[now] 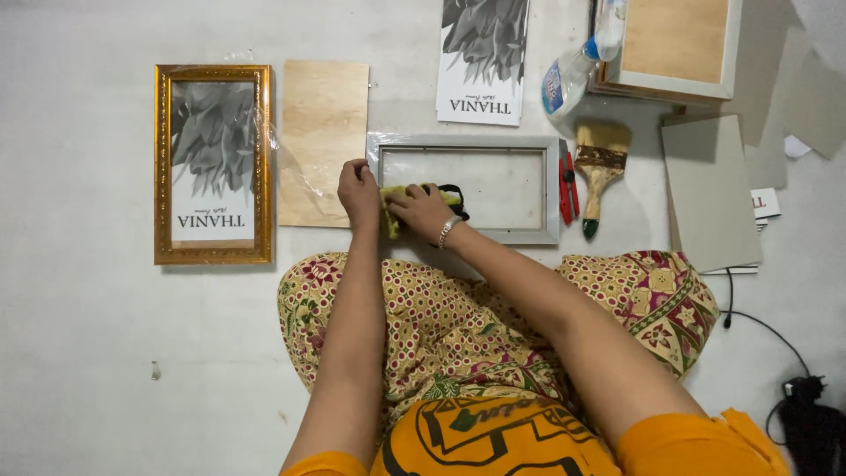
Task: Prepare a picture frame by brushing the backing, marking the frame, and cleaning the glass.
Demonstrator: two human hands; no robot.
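Observation:
A silver-grey picture frame (pixel 552 189) with a glass pane lies on the white floor in front of me. My right hand (pixel 419 211) presses a yellow-green cloth (pixel 391 226) onto the frame's lower left part. My left hand (pixel 359 192) grips the frame's left edge, fingers curled. A bracelet sits on my right wrist.
A gold frame (pixel 160 167) with a grey leaf print lies at the left, a plywood backing board (pixel 322 123) beside it. Red pliers (pixel 568 189), a paintbrush (pixel 599 167), a spray bottle (pixel 573 75), a leaf print (pixel 483 62), grey boards (pixel 709 194) and a black cable (pixel 775 339) surround.

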